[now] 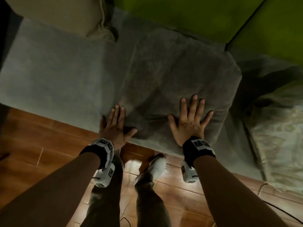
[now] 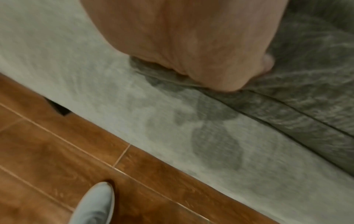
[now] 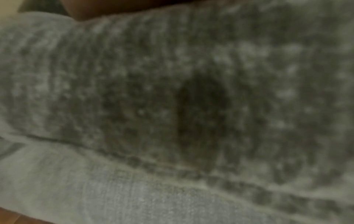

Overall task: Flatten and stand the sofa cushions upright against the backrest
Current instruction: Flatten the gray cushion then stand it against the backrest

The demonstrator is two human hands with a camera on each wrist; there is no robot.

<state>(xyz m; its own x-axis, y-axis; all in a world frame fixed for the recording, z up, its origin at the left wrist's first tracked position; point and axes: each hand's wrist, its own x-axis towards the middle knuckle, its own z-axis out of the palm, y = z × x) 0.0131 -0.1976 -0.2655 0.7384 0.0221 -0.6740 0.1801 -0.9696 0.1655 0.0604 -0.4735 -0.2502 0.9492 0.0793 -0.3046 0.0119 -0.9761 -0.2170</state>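
A large grey cushion (image 1: 172, 82) lies flat on the grey sofa seat (image 1: 54, 76), its near edge hanging slightly over the seat's front. My left hand (image 1: 115, 123) presses on the cushion's near left corner with straight fingers, thumb spread out. Flat on the cushion's near right part lies my right hand (image 1: 191, 117), fingers splayed. In the left wrist view my palm (image 2: 191, 45) bears on the cushion's seam (image 2: 287, 109). Blurred cushion fabric (image 3: 191, 98) fills the right wrist view.
A beige cushion (image 1: 65, 15) stands at the back left. The green backrest (image 1: 180, 18) runs along the back. A patterned throw (image 1: 282, 136) covers the seat at the right. My legs and grey shoes (image 1: 157, 166) stand on the brown tiled floor (image 1: 41, 153).
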